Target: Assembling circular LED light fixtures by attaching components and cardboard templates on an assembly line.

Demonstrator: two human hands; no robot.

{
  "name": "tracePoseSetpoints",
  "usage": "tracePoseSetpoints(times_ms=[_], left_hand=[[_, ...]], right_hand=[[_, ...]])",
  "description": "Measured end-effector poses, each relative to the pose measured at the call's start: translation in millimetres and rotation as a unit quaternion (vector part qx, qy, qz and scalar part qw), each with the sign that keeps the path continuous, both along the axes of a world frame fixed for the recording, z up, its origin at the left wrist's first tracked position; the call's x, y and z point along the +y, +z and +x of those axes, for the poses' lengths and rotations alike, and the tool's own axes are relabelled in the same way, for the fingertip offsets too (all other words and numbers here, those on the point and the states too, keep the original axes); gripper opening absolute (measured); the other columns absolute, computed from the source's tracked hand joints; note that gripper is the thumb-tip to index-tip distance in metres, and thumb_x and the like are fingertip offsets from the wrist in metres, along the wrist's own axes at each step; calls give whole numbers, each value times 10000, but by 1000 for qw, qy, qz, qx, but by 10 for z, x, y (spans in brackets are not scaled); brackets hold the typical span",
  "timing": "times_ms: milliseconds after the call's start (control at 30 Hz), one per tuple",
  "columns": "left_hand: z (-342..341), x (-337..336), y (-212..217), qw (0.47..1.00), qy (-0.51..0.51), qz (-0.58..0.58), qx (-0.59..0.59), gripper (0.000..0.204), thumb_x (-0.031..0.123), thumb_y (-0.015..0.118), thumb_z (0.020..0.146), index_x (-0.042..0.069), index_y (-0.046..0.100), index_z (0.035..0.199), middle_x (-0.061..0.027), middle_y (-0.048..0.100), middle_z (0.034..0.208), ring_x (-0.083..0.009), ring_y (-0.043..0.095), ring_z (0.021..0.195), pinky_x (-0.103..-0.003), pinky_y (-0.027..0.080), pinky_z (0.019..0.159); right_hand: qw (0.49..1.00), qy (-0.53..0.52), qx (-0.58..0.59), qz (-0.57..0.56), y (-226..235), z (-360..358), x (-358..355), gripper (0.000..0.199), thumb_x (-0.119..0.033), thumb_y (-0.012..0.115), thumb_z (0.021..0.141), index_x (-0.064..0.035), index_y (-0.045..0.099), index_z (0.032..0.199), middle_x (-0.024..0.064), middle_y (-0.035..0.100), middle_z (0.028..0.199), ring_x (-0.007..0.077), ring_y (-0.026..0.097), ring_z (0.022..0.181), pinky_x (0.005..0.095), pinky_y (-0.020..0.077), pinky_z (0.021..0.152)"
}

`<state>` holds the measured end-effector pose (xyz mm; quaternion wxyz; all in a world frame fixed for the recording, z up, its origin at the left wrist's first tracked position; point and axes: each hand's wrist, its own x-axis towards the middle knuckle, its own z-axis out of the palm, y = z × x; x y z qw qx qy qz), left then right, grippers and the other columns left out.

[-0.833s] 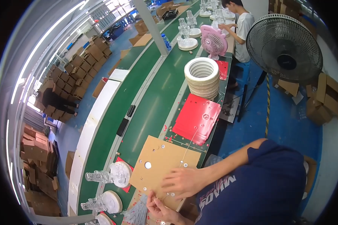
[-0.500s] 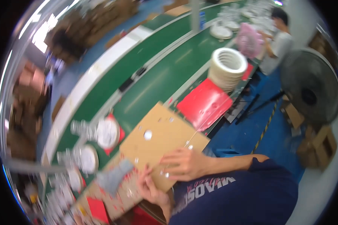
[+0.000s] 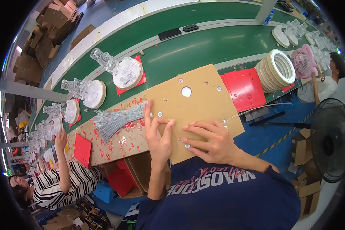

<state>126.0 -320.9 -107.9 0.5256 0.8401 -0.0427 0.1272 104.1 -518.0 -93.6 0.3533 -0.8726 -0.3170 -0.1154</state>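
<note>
1. Hands sit low over a flat, tan, rectangular board (image 3: 205,103). The left hand (image 3: 160,142) has its index finger stretched toward the far side; thumb and another bent finger nearly meet, and I cannot tell whether they pinch anything.
2. Right hand (image 3: 217,141) lies palm down on the board's near part, fingers loosely spread.
3. The board rests on the surface (image 3: 117,151) before the person. It looks thin, light and fairly stiff, so opposite edges should be the safest hold; corners could dent.
4. A thin, pale, flexible cord (image 3: 270,104) runs right from beside the right hand past the board's edge. Probably near weightless and springy, it suits a fingertip pinch.
5. Left of the board, a grey bundle of fine strands (image 3: 119,119) reaches the left index finger; it seems likely to splay unless held around its binding.
6. Right of the board, glossy red flat sheets (image 3: 244,90) look slippery.
</note>
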Motion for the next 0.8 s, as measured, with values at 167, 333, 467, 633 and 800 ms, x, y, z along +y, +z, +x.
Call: tracePoseSetpoints(times_ms=[167,333,467,633,800], left_hand=[[33,-78,-35,967,-4,-226,116,485,6,602,930,17,486,1401,-179,335,1563,-269,374,1425,-383,291,1173],[59,-88,9,958,17,-245,146,630,-16,585,922,26,363,1510,-170,356,1548,-248,399,1394,-357,337,1145],[20,-49,-42,953,37,-252,163,649,-13,604,908,28,365,1510,-165,356,1554,-245,395,1398,-364,329,1150],[-45,60,20,985,108,135,26,697,26,661,839,41,412,1490,-219,379,1532,-375,393,1407,-486,305,1157],[294,-166,409,930,-258,239,-107,680,118,714,790,26,500,1430,-265,336,1549,-434,297,1460,-558,239,1172]], right_hand=[[1000,-7,-1,-4,8,-60,57,293,-196,785,767,-155,760,1056,30,671,1257,231,635,1131,361,492,861],[989,-96,-77,79,-55,-218,-347,180,-135,748,768,-66,684,922,88,673,1123,240,633,1007,340,482,756],[827,-435,195,299,-376,-560,-753,205,-182,529,984,-26,589,1102,120,622,1148,205,589,956,336,446,781],[685,-406,111,595,35,150,-549,614,-428,302,1088,-62,212,1573,91,589,1195,148,549,895,293,428,818],[682,-260,115,674,267,481,-663,533,-343,305,1105,-55,276,1552,67,625,1062,88,511,774,228,413,692]])
